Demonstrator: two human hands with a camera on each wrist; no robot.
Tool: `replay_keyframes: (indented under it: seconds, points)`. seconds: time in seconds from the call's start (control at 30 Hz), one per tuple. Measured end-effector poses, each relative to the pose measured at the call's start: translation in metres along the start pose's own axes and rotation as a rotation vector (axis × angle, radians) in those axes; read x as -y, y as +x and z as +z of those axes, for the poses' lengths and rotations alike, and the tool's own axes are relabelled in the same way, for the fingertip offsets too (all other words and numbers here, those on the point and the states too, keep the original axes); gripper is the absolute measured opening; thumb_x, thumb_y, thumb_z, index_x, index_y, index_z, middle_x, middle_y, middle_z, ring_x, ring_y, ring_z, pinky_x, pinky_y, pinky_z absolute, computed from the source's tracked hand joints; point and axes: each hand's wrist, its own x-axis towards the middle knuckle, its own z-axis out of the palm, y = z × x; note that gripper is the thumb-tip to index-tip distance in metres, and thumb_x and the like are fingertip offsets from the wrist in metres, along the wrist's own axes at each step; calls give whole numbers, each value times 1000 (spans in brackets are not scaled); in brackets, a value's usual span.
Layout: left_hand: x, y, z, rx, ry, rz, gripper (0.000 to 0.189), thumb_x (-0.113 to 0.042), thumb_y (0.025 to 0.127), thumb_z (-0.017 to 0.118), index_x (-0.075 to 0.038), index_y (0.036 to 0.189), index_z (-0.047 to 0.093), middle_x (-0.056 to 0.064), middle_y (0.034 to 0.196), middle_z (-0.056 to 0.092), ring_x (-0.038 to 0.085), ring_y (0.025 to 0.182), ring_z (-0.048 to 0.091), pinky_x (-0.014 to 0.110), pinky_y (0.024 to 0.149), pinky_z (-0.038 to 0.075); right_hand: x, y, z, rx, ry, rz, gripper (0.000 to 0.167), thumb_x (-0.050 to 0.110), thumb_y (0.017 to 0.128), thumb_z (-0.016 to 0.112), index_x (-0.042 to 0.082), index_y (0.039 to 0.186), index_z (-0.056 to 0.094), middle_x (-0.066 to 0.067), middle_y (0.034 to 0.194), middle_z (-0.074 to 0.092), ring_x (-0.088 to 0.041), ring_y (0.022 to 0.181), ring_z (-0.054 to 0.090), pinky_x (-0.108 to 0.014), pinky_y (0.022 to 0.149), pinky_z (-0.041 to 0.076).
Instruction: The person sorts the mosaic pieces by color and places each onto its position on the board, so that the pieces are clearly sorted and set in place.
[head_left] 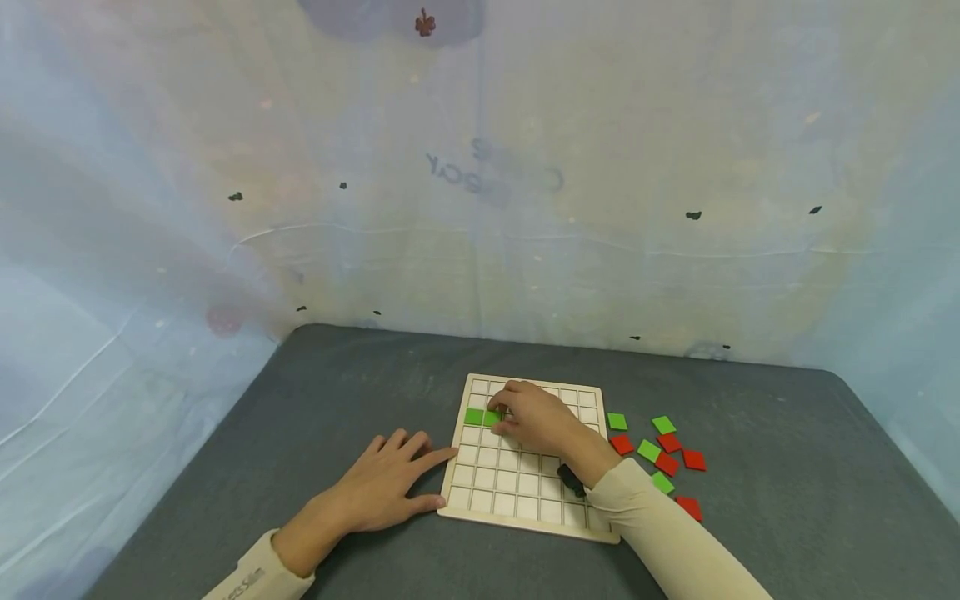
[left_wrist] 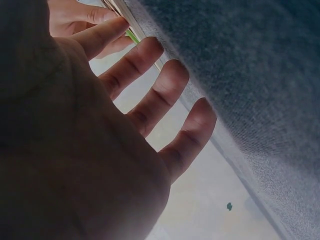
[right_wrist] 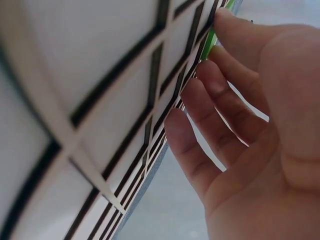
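- Fingers [right_wrist: 215, 80] of the right hand [head_left: 534, 417]: narrow, thumb and forefinger pinching 1 green tile [head_left: 491, 417] at the wooden grid board [head_left: 485, 478]; the other 3 curve alongside on my right wrist feed.
- That tile is in the board's 2nd column from the left, just beside a neighbouring green tile [head_left: 474, 416] in the leftmost column. The hand overlaps part of it in my head view, and the right wrist feed gives me a thin green edge, so I can't tell whether it lies flat in its cell.
- Left hand [head_left: 386, 483]: spread wide, holding nothing, with forefinger and thumb tips at the board's left edge. On its own wrist feed the palm is a dark mass, the thumb is out of my sight, and past the fingers I catch only slivers of board and green.
- Several cells are hidden from me by the right hand and forearm. A black piece [head_left: 572, 481] by that wrist is hard to make out.
- On the bench [head_left: 375, 375], right of the board, I count 4 loose green tiles [head_left: 617, 422] and 5 red tiles [head_left: 693, 460]; the right sleeve [head_left: 675, 533] hides whatever lies under it.
- Print on the left sleeve [head_left: 262, 571], cut off by the frame, and faint lettering on the pale sheet [head_left: 600, 125] behind defeat me.
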Motion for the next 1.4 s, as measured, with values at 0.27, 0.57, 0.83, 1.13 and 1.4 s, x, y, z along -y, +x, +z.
replay_keyframes:
  seconds: [0.27, 0.57, 0.83, 1.13, 1.4]
  points:
    - [0, -3, 2, -36, -2, 17, 62, -67, 92, 52, -40, 148, 45, -8, 120, 50, 11, 95, 38, 37, 78, 29, 2, -2, -4, 27, 1, 28, 38, 40, 91, 72, 20, 123, 69, 4, 112, 63, -12, 102, 62, -35, 89, 52]
    - [-2, -2, -1, -1, -18, 1, 62, -66, 93, 51, -40, 149, 44, -7, 122, 50, 12, 96, 37, 38, 79, 30, 0, -15, -12, 41, 8, 10, 40, 37, 93, 71, 16, 126, 67, 0, 117, 65, -16, 104, 63, -38, 89, 52]
    - [-1, -2, -2, 6, -31, 4, 62, -66, 94, 50, -39, 149, 43, -7, 124, 50, 12, 96, 37, 38, 79, 29, -7, -33, -17, 15, -20, -40, 37, 38, 94, 69, 17, 125, 68, 1, 117, 64, -14, 99, 63, -37, 86, 53]
    - [-1, -1, -3, -3, -24, 13, 63, -64, 94, 53, -38, 150, 43, -6, 124, 51, 13, 96, 37, 39, 79, 30, -34, -62, -31, -2, -26, 38, 36, 36, 95, 68, 18, 126, 67, 2, 120, 63, -16, 105, 65, -39, 86, 53]
    - [-1, -1, -2, -1, -24, 9, 63, -65, 93, 53, -38, 150, 43, -6, 123, 50, 13, 96, 37, 40, 79, 30, -59, -85, -43, -26, -56, 68, 35, 34, 95, 68, 16, 125, 67, -1, 120, 64, -17, 101, 65, -40, 82, 53]
